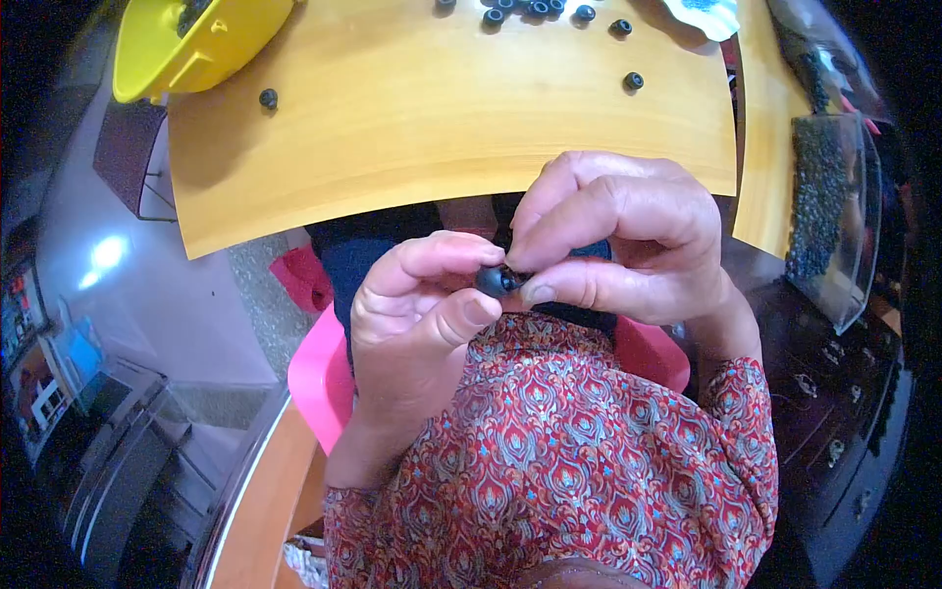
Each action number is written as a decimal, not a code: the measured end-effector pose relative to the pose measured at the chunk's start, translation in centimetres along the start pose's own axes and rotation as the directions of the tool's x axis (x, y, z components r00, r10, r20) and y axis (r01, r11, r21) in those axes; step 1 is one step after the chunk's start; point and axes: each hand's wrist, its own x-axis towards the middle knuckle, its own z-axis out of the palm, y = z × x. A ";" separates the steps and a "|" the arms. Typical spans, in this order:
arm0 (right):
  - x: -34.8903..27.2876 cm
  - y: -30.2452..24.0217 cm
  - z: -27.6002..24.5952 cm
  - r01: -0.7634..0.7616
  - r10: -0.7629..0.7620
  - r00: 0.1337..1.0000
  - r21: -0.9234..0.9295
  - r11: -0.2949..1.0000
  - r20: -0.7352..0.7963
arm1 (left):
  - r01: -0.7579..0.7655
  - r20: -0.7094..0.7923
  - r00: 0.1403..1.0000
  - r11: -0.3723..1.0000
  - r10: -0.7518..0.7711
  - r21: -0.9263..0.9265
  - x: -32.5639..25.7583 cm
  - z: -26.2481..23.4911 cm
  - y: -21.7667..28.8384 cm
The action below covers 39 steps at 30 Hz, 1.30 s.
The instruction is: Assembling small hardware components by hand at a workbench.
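In front of my chest, just off the table's near edge, both hands meet at a small black rounded part (pixel 497 282) with an opening on its right side. My left hand (pixel 412 309) pinches it between thumb and fingertips. My right hand (pixel 638 226) is closed at that opening, thumb and forefinger pressed together. Whatever the right fingertips grip is dark and mostly hidden by them. Similar black parts lie on the table: one (pixel 268 98) at the left, one (pixel 634 81) at the right, and several (pixel 537 10) along the far edge of the view.
The wooden table (pixel 422 128) curves across in front of me. A yellow tub (pixel 226 44) with dark contents stands at its far left. A white-and-blue item (pixel 706 15) lies far right. Farther right is a clear bin (pixel 829 196) full of small dark pieces. A pink chair (pixel 319 378) is under me.
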 end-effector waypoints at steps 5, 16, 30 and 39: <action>-0.4 -0.1 0.0 0.031 -0.031 0.999 0.011 0.999 0.005 | -0.004 -0.010 1.000 0.999 0.003 -0.036 0.0 0.4 -0.1; -0.3 0.0 0.3 0.026 -0.026 1.000 -0.023 0.999 -0.001 | 0.105 -0.052 0.992 0.984 -0.114 -0.141 -0.1 0.7 0.5; -0.8 0.4 -0.2 0.032 -0.033 0.998 -0.023 0.999 -0.050 | 0.147 0.022 0.989 0.957 -0.147 -0.249 0.3 0.2 0.2; -0.9 0.4 -0.1 -0.010 0.012 0.999 0.040 0.999 -0.049 | 0.146 -0.017 0.988 0.966 -0.153 -0.212 0.4 0.5 0.3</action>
